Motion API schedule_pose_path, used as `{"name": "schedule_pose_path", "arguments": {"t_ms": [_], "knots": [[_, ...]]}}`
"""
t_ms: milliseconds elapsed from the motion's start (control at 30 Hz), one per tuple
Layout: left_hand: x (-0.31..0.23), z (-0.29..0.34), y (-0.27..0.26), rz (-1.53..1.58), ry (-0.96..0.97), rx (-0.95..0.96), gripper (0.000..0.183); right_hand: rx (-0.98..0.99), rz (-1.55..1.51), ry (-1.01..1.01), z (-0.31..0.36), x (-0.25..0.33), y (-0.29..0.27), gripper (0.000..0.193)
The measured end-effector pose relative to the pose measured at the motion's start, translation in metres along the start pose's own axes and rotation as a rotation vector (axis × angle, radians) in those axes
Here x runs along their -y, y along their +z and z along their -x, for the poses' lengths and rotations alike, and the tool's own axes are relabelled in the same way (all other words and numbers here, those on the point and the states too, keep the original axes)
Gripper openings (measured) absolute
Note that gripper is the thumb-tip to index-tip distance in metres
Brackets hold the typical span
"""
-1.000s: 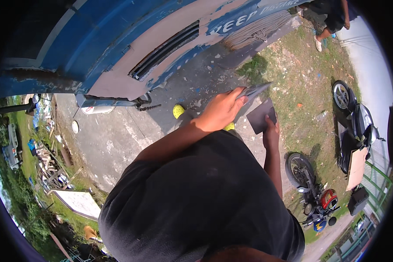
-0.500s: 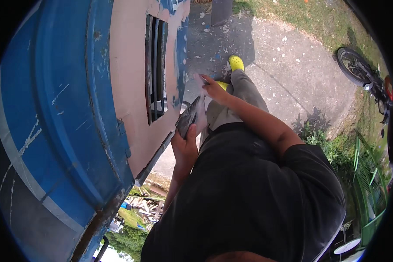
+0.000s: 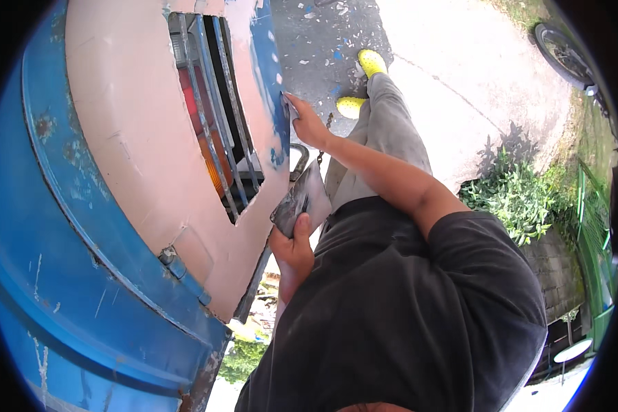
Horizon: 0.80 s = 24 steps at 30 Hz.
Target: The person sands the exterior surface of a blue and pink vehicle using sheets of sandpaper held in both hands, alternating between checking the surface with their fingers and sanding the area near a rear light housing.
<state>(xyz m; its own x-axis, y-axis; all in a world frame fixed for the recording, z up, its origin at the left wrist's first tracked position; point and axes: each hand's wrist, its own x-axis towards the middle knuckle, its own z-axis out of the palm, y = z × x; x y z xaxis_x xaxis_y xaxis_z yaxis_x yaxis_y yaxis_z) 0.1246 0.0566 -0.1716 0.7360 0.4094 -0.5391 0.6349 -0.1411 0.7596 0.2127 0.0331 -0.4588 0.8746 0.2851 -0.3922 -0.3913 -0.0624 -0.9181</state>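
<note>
My left hand [image 3: 293, 247] grips a flat board [image 3: 301, 198] smeared with grey and pinkish paste, thumb on top and fingers underneath. Beyond it, my right hand [image 3: 310, 125] is closed on a thin flat spreader [image 3: 286, 101], of which only a narrow edge shows. That edge is at the blue, pink-patched margin of the vehicle's body panel [image 3: 247, 206]; whether it presses on the surface I cannot tell. A cut-out in this panel holds metal bars [image 3: 209, 89] over red and orange lamps [image 3: 213, 165].
Blue bodywork [image 3: 117, 302] with a hinge [image 3: 178, 266] fills the left side. A curved metal bar [image 3: 301, 159] and a chain [image 3: 328, 123] are beside my legs. Yellow clogs [image 3: 372, 63] stand on flake-strewn concrete. Right of me are plants [image 3: 515, 199] and a motorcycle wheel [image 3: 563, 55].
My right hand has moved left from over the board to the panel's edge with the spreader. The view has shifted, showing more of the barred cut-out and lamps. The left hand still holds the board.
</note>
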Motion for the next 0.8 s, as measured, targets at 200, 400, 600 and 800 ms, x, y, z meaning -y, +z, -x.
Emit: {"name": "schedule_pose_path", "arguments": {"t_ms": [200,400,600,800], "knots": [[0.007,0.002,0.0,0.032,-0.085,0.033,0.04,0.1,-0.066,-0.025,0.031,0.005,-0.017,0.076],[0.004,0.001,0.001,-0.022,-0.039,0.059,0.041,0.037,-0.088,-0.073,-0.008,-0.013,-0.015,0.074],[0.012,0.002,0.005,0.027,-0.074,0.068,0.042,0.164,-0.057,-0.082,0.026,-0.016,-0.014,0.077],[0.008,0.001,0.007,0.081,-0.076,0.063,0.041,0.131,-0.247,0.178,0.023,-0.012,-0.034,0.073]]}}
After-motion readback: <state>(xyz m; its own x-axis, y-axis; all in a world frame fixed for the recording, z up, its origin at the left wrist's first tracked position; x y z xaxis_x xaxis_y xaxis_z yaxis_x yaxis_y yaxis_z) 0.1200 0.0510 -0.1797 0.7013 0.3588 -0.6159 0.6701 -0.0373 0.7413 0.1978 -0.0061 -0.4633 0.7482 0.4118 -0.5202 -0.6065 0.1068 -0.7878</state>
